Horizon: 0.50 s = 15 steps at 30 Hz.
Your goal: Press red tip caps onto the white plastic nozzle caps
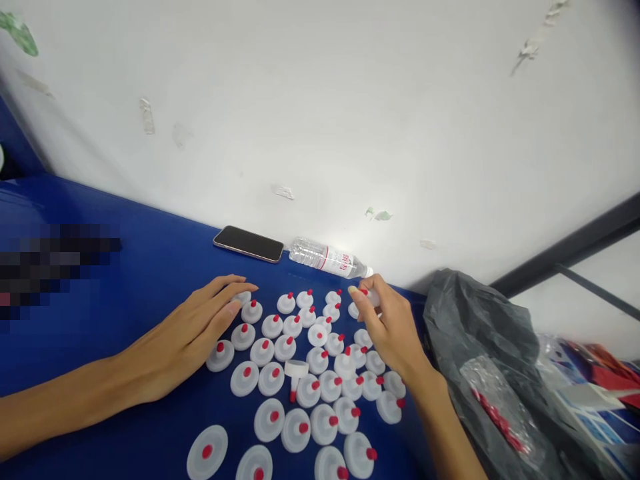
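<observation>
Many white round nozzle caps with red tips are spread over a blue table. Most stand with the tip up; one white cap lies tipped over among them. My left hand is at the left edge of the group, its thumb and fingers closed around a white nozzle cap that they partly cover. At the far right of the group, my right hand pinches another nozzle cap between thumb and fingers. Below that pinch, a further white cap is partly hidden by the hand.
A phone and a clear bottle lie along the white wall. To the right is a dark plastic bag, with a clear bag of red tips on it. A blurred dark object lies at left.
</observation>
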Motion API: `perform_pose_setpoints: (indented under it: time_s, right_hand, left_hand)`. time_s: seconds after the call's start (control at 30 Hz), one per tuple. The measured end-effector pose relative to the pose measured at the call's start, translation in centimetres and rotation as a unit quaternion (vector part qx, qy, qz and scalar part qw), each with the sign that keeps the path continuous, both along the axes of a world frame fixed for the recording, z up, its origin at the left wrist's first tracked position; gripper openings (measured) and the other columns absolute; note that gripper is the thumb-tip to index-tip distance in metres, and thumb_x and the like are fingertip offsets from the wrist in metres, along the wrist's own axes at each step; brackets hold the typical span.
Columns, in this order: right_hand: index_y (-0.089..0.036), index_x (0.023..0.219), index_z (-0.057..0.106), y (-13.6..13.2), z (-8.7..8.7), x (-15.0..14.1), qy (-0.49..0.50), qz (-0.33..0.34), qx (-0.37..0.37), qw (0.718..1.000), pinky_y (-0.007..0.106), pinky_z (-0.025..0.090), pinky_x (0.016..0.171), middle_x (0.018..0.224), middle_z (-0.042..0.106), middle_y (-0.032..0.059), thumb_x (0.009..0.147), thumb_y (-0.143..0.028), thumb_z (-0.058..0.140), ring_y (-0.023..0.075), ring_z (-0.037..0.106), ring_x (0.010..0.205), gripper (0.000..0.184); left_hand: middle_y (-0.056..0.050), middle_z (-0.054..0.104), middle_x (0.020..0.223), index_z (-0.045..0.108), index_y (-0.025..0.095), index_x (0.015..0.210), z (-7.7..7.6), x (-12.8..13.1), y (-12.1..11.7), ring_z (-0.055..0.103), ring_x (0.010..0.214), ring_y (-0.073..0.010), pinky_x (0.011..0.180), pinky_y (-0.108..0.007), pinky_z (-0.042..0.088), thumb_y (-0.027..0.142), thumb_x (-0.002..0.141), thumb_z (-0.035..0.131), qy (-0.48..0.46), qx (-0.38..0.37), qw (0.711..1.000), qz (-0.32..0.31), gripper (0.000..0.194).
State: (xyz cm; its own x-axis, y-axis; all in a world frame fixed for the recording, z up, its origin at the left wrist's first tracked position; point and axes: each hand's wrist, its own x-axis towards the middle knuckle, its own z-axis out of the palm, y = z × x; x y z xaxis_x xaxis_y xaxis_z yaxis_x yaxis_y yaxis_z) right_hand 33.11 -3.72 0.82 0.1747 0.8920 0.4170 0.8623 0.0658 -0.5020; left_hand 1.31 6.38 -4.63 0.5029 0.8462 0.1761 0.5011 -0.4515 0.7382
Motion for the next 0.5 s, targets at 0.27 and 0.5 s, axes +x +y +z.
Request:
perform_pose_setpoints:
  time_s: [0.27, 0.5]
  right_hand:
    - [-0.027, 0.093, 0.067, 0.22, 0.67, -0.38, -0.040, 0.007, 0.116, 0.992, 0.038, 0.056, 0.086, 0.114, 0.074, 0.0092, 0.114, -0.041, 0.045, 0.0256, 0.072, 0.102, 0.033]
    - [-0.027, 0.074, 0.050, -0.18, 0.64, -0.73, -0.049, 0.003, 0.102, 0.994, 0.034, 0.041, 0.061, 0.065, 0.058, -0.0009, 0.115, -0.045, 0.040, 0.0187, 0.053, 0.057, 0.046]
  left_hand:
    - [0.004, 0.058, 0.161, 0.066, 0.040, 0.144, 0.45, -0.09, 0.06, 0.049, 0.154, -0.0303, 0.135, -0.050, 0.033, 0.067, 0.110, 0.033, -0.047, -0.013, 0.999, -0.013, 0.055]
    - [-0.002, 0.067, 0.150, 0.065, 0.032, 0.144, 1.05, -0.20, 0.51, 0.060, 0.142, -0.0298, 0.124, -0.044, 0.050, 0.064, 0.112, 0.031, -0.066, 0.011, 0.998, -0.012, 0.056]
